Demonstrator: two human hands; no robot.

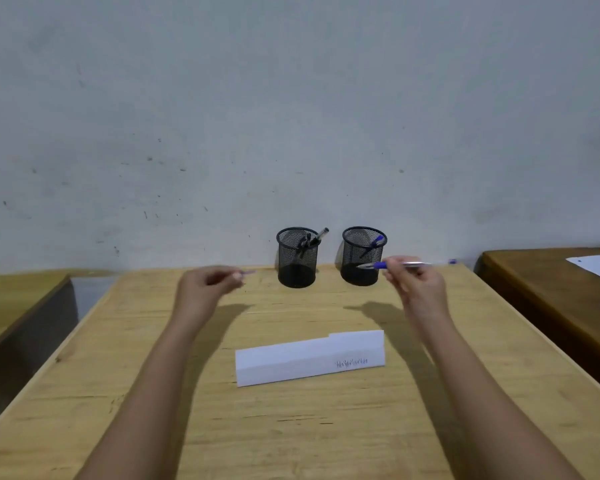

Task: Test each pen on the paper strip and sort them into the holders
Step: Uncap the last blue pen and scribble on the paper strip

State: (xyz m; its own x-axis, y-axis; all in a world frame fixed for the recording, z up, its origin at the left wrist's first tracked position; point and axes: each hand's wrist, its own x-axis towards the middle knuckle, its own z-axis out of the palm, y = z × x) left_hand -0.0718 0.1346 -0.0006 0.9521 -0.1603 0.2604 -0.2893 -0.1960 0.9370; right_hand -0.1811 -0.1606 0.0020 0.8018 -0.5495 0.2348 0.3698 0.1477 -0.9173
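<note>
My right hand [417, 284] pinches a silver pen with a blue grip [394, 265], tip just before the right black mesh holder [361, 251]. My left hand [205, 287] pinches a small blurred blue piece [248, 271]; the scribbled white paper strip [302, 358] lies nearer me.

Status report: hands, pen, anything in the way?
Right hand grips blue pen, tip bare, raised before right holder. Left hand pinches small purple piece, likely cap. Paper strip scribbled, unobstructed.
</note>
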